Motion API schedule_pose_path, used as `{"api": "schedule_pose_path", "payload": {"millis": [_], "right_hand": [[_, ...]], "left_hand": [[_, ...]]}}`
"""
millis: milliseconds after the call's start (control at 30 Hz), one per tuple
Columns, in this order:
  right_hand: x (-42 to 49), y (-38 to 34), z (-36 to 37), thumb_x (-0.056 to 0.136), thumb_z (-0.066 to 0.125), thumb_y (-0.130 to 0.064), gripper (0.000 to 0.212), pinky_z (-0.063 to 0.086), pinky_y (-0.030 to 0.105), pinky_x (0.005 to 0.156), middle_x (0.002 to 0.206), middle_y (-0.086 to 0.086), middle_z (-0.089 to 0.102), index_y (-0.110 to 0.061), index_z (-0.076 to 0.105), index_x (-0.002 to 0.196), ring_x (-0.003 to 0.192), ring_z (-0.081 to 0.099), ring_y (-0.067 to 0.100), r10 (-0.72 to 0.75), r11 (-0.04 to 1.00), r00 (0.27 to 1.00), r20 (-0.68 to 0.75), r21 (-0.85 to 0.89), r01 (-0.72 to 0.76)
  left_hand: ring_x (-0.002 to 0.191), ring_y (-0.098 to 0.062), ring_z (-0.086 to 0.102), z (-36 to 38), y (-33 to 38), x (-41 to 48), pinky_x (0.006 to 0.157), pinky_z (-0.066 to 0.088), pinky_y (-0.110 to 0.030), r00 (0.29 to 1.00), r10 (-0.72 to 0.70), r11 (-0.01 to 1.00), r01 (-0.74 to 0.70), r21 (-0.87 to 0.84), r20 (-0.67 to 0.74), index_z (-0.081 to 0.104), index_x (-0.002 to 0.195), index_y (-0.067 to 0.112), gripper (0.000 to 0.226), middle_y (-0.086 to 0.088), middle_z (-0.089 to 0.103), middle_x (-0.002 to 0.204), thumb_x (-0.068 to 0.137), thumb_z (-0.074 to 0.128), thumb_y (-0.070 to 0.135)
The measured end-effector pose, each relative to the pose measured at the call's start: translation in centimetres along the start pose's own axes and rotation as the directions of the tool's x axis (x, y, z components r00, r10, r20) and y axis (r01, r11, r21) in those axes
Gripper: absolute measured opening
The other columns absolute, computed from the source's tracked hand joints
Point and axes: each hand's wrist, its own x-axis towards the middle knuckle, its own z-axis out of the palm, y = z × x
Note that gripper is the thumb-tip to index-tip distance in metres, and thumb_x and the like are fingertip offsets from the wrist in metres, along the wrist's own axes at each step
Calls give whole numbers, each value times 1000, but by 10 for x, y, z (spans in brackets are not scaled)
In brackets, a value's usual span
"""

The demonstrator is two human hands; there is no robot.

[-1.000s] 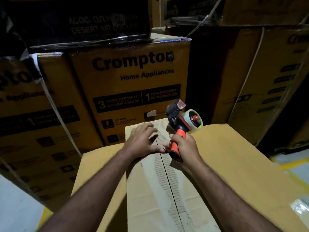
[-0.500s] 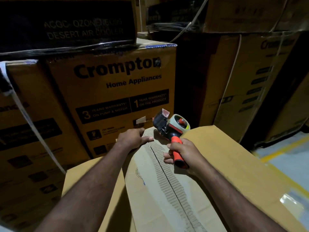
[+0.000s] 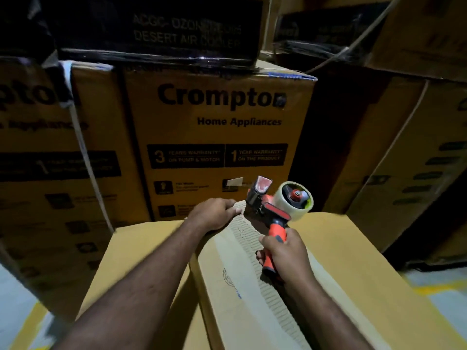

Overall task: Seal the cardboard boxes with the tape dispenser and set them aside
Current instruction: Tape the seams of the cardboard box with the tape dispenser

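Taping looks about to begin: the right grip is clamped round the orange handle of the tape dispenser, whose nose sits at the far edge of the cardboard box, over the centre seam. The left grip presses that edge; whether its fingers hook over it is unclear. Next, probably a steady pull back along the seam. Printed cartons are stacked behind, and a yellow-lined floor shows to the right.
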Motion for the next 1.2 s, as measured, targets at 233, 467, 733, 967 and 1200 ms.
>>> {"api": "schedule_pose_path", "payload": {"millis": [233,467,733,967,1200], "right_hand": [[7,-18,-14,91,65,-6,26,52,35,51,84,23,56,-5,48,110,60,63,27,89,990,982,166,96,-106],[33,-31,-10,89,68,-1,30,55,41,57,83,23,57,-3,47,110,67,65,31,3,988,977,214,149,-35],[43,-19,-13,87,72,-4,30,53,36,54,82,26,60,-4,45,102,61,65,32,-33,994,968,248,110,6],[37,-16,-11,73,78,-38,39,60,50,57,87,12,66,-35,46,96,67,70,29,-89,979,991,96,-177,105],[21,-31,-13,92,67,-44,66,42,30,75,132,2,59,-22,32,143,112,61,27,-365,684,925,108,-643,345]], "left_hand": [[91,-12,65,8,16,-2,79,57,-43,995,9,1000,-8,8,-101,72,114,34,34,10,73,103,101,50,56],[92,-13,66,11,33,-16,81,57,-44,988,-72,993,58,-101,-133,75,108,29,33,8,73,102,98,57,54],[81,-4,62,-10,65,-14,63,44,-24,739,-517,630,-14,-777,-432,73,94,28,12,11,72,92,100,62,29],[62,-15,50,-30,83,-4,60,39,-28,852,-524,170,127,-977,19,62,88,12,54,-4,60,79,98,49,63],[94,-38,69,-57,77,-7,71,56,-53,859,-340,-280,297,-913,384,59,108,2,67,-23,68,107,92,57,67]]}}
